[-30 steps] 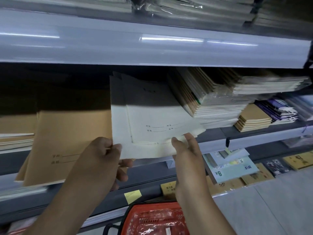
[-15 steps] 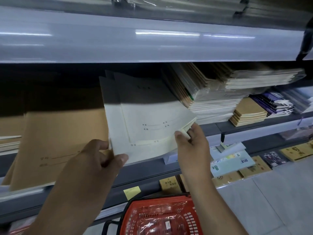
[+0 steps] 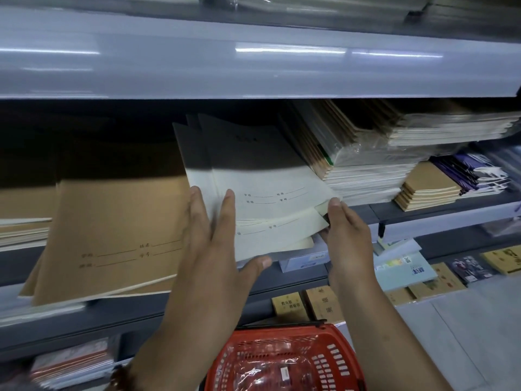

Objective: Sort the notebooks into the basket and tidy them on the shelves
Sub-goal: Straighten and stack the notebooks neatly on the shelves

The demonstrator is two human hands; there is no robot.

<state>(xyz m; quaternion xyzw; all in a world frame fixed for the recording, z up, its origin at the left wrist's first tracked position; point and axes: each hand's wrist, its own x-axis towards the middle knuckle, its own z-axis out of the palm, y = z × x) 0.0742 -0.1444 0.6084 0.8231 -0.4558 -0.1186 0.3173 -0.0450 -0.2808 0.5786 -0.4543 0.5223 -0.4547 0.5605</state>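
My left hand (image 3: 210,244) lies flat on the pale notebooks (image 3: 262,198), thumb under; right hand (image 3: 345,238) straight-fingered at their fanned corner. They overhang the shelf (image 3: 296,275) edge; they could slide off.

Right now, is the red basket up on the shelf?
No, the red basket sits low, beneath both hands and the shelf edge.

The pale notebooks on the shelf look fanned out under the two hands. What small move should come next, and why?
Probably press the two hands toward each other to square the pale notebooks. Their lower corners are splayed past the shelf edge. The left hand lies flat on them, thumb under, and the right hand touches their right corner.
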